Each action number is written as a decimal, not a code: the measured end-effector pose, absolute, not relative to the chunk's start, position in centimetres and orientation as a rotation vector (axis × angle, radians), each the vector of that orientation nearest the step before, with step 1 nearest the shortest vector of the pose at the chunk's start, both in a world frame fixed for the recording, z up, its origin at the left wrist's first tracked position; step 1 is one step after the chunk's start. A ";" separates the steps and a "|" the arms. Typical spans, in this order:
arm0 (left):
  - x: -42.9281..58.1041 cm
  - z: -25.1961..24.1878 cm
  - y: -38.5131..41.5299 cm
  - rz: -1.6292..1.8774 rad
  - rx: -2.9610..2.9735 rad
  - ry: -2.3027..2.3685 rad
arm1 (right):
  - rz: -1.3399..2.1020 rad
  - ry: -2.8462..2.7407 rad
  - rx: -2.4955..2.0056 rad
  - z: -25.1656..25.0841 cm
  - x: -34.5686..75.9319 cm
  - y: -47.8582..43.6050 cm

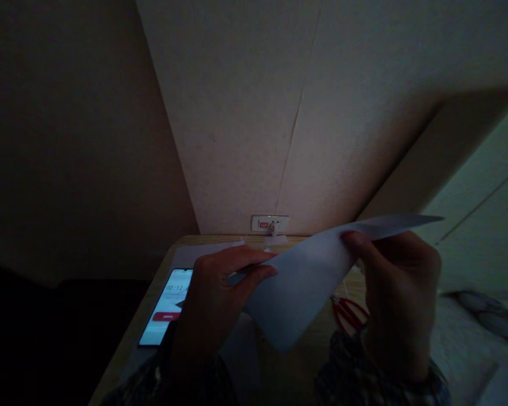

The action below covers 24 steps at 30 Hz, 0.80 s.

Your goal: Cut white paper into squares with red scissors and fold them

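Observation:
A sheet of paper (298, 287) is held up above the small wooden table, bent and tilted, with its right end rising. My left hand (220, 299) pinches its left edge between thumb and fingers. On the right, my right hand (400, 293) grips the sheet with the thumb on the near face and the fingers behind it. Red-handled scissors or pliers (349, 313) lie on the table beside my right wrist; their tip is partly hidden by the paper. A lit phone (163, 310) lies to the left, partly covered by my left hand.
The wooden table (178, 241) stands against the wall. A wall socket (260, 224) with a plug in it sits just above the back edge. More white paper (241, 349) lies under my left forearm. A grey object (491, 316) is on the floor at right.

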<state>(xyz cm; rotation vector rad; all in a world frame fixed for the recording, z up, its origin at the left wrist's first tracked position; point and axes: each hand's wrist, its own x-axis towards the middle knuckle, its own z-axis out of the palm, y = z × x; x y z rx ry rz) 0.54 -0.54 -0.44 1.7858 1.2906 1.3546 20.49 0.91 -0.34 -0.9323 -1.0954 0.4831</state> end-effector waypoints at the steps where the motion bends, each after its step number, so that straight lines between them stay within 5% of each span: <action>1: 0.5 -0.4 -0.5 1.363 1.775 1.288 | 0.486 -1.098 -0.932 -0.3 20.4 0.9; 10: -0.1 -0.4 -0.3 1.466 1.612 1.338 | 0.670 -1.253 -0.945 -0.1 19.7 0.8; 24: -1.5 -0.5 0.6 1.387 1.792 1.408 | 0.469 -1.145 -0.941 -0.1 19.9 1.5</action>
